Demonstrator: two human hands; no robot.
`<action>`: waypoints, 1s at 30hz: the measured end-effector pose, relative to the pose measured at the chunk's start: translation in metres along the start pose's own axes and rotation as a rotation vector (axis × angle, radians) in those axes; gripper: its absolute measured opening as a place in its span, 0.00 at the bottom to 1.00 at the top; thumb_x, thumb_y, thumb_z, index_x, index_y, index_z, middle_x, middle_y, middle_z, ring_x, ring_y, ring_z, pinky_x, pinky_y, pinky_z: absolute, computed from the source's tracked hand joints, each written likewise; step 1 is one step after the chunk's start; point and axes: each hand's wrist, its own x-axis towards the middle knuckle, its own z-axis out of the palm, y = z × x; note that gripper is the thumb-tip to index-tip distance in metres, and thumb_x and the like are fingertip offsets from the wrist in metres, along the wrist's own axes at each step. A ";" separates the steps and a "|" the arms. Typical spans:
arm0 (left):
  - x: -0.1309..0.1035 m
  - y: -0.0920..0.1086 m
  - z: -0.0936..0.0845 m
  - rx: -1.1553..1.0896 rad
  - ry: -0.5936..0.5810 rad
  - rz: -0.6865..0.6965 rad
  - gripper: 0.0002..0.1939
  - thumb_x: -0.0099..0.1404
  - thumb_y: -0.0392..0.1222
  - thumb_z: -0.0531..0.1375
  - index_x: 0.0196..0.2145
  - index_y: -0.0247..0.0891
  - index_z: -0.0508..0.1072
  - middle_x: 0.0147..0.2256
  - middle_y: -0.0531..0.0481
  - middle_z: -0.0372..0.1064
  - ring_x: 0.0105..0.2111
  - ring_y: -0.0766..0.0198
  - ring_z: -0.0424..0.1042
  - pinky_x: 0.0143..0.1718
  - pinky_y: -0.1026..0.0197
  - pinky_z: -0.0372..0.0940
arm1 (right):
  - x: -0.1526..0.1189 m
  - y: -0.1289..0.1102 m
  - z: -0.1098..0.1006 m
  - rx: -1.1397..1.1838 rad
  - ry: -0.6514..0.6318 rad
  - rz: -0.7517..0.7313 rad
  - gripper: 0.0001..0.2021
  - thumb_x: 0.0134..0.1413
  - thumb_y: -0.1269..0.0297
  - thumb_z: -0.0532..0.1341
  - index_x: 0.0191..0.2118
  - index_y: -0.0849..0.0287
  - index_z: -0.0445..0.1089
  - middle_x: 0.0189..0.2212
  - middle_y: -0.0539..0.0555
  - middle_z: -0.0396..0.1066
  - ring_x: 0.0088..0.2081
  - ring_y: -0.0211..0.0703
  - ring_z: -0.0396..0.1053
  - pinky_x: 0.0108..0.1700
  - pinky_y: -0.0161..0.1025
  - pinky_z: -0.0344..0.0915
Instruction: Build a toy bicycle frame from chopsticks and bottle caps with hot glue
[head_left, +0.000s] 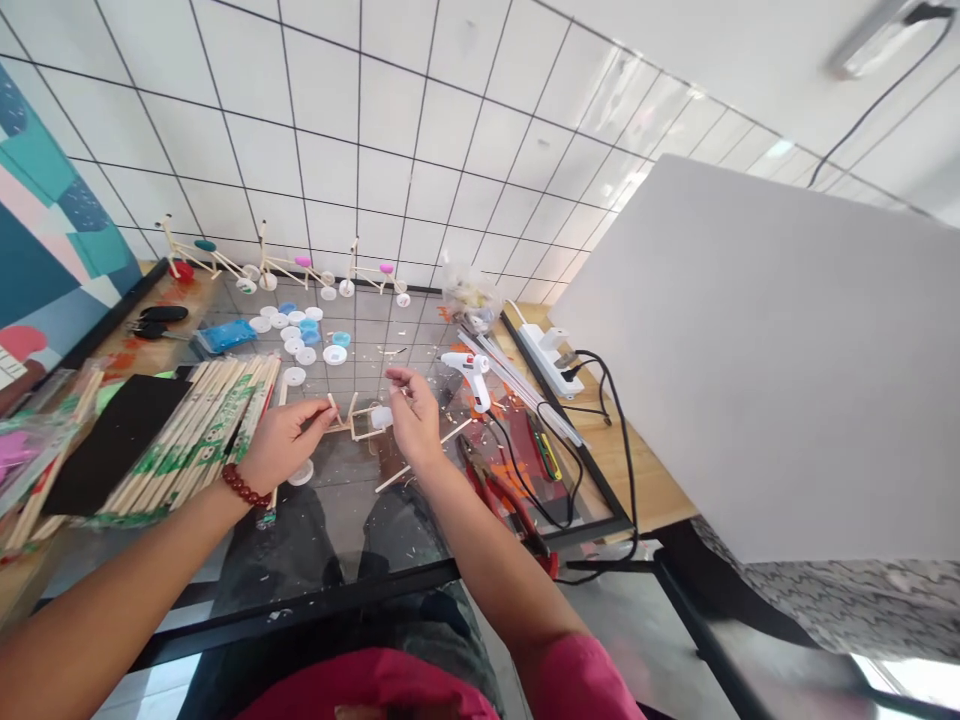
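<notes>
Pinching left end of stick frame (354, 424) with left hand (289, 438); frame between hands. Curling right hand (415, 418) loosely by white disc (381, 417) at frame's right, can't tell if gripping. Left of glue gun (472, 374).

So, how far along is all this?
Three wheeled stick models with coloured seats look finished. The left hand pinches another stick frame, the right hand close by. No coloured seat shows on that frame, so adding one probably remains.

The right hand (415, 415) partly hides a white disc (381, 417), and the left edge cuts off a pink packet (13, 452).
</notes>
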 end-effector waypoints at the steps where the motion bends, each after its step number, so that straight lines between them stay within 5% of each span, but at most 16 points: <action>1: 0.000 0.000 0.000 -0.010 0.002 0.000 0.19 0.67 0.56 0.55 0.36 0.40 0.78 0.36 0.47 0.81 0.35 0.56 0.77 0.37 0.60 0.68 | -0.008 -0.011 -0.005 -0.030 -0.015 -0.046 0.15 0.62 0.69 0.51 0.50 0.59 0.69 0.48 0.58 0.74 0.50 0.42 0.71 0.55 0.40 0.65; 6: 0.001 0.000 -0.002 -0.052 -0.012 0.012 0.18 0.67 0.55 0.56 0.37 0.40 0.78 0.38 0.48 0.81 0.37 0.56 0.77 0.38 0.60 0.68 | -0.079 -0.052 -0.046 -0.330 -0.349 -0.321 0.14 0.64 0.66 0.56 0.53 0.49 0.70 0.51 0.53 0.73 0.53 0.45 0.69 0.57 0.43 0.63; 12: 0.001 -0.006 -0.001 -0.013 -0.006 -0.016 0.17 0.67 0.54 0.57 0.39 0.40 0.79 0.40 0.47 0.81 0.38 0.54 0.77 0.36 0.59 0.69 | -0.128 -0.009 -0.113 -0.774 0.005 -0.160 0.07 0.61 0.66 0.60 0.43 0.51 0.73 0.48 0.57 0.74 0.51 0.52 0.69 0.53 0.50 0.61; 14: 0.001 -0.008 0.000 -0.003 -0.002 -0.007 0.17 0.67 0.54 0.56 0.39 0.40 0.79 0.40 0.47 0.81 0.36 0.54 0.76 0.35 0.60 0.68 | -0.125 0.002 -0.127 -0.842 0.033 -0.120 0.07 0.62 0.67 0.58 0.42 0.52 0.73 0.46 0.57 0.75 0.49 0.51 0.69 0.50 0.48 0.61; 17: 0.000 -0.011 0.001 0.003 0.003 0.004 0.18 0.68 0.55 0.56 0.39 0.40 0.79 0.39 0.47 0.81 0.35 0.55 0.76 0.34 0.60 0.68 | -0.107 0.002 -0.131 -0.986 -0.175 -0.137 0.10 0.63 0.71 0.57 0.41 0.53 0.74 0.40 0.56 0.77 0.44 0.50 0.72 0.45 0.45 0.60; 23: 0.000 -0.016 0.003 -0.022 0.012 0.040 0.17 0.67 0.55 0.56 0.39 0.43 0.79 0.38 0.46 0.81 0.35 0.54 0.77 0.31 0.60 0.67 | -0.050 -0.003 -0.101 -1.273 -0.498 -0.269 0.10 0.61 0.74 0.56 0.39 0.58 0.76 0.38 0.62 0.77 0.40 0.52 0.72 0.39 0.45 0.59; 30: 0.000 -0.010 0.002 -0.044 0.011 0.053 0.18 0.67 0.54 0.55 0.38 0.41 0.79 0.36 0.46 0.80 0.33 0.56 0.77 0.32 0.61 0.67 | -0.017 0.005 -0.083 -1.250 -0.718 -0.497 0.10 0.64 0.69 0.57 0.39 0.59 0.76 0.39 0.60 0.76 0.40 0.50 0.72 0.40 0.43 0.59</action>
